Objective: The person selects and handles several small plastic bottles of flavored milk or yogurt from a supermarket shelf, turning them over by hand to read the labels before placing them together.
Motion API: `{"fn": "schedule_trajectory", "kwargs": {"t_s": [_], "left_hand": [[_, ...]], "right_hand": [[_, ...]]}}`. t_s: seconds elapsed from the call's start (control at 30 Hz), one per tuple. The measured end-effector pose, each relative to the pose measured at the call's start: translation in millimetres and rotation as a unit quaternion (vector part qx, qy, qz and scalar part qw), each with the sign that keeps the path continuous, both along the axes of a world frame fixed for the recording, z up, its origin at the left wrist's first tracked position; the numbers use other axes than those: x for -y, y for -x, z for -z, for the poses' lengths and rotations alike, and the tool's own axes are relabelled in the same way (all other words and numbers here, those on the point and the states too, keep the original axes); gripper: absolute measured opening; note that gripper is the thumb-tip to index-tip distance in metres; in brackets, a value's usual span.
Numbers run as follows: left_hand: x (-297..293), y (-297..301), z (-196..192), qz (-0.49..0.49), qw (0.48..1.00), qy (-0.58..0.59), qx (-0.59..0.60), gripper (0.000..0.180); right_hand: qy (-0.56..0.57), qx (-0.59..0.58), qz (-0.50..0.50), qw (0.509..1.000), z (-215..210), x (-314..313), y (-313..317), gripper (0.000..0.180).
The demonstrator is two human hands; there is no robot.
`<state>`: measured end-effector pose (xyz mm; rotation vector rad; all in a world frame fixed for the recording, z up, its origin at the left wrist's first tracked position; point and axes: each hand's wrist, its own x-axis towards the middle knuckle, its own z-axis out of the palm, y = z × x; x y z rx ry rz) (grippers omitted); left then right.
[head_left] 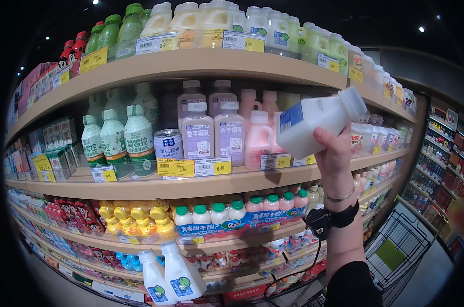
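Note:
My right hand (337, 146) is raised in front of the middle shelf, closed around a white plastic bottle (321, 120). That bottle is tilted, with its white cap toward the upper right and a blue label on its left end. Behind it stand pink handled bottles (257, 140). Low in the view, two white bottles (178, 273) with green round pictures lean side by side in front of the lower shelves. What holds them up is not visible. My left hand does not show.
Wooden shelves (232, 187) curve across the view, packed with drinks. Purple-labelled bottles (229, 135), green-white bottles (138, 140) and a can (169, 146) stand left of my hand. A wire shopping cart (396, 250) is at the lower right. A black cable (319, 253) hangs from my wrist strap.

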<state>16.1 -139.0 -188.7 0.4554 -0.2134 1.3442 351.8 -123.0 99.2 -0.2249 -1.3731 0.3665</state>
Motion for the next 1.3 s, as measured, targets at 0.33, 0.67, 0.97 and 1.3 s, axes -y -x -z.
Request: {"fn": "schedule_trajectory", "kwargs": {"t_s": [0.33, 0.67, 0.97, 1.3], "left_hand": [[-5, 0, -6, -0.019, 1.000, 0.017, -0.004, 0.099], [-9, -19, -9, -0.020, 1.000, 0.016, -0.001, 0.100], [-4, -33, -8, -0.030, 1.000, -0.007, 0.001, 0.101], [7, -57, -10, -0.021, 0.999, -0.044, -0.004, 0.102]], "right_hand": [[-0.278, -0.039, 0.209, 0.937, -180, -54, 59, 0.030], [-0.182, -0.051, 0.023, 0.982, -204, -90, 21, 0.075], [-0.483, 0.192, 0.298, 0.801, -46, -24, 20, 0.052], [-0.283, 0.167, 0.097, 0.939, 33, -13, -14, 0.055]]}}
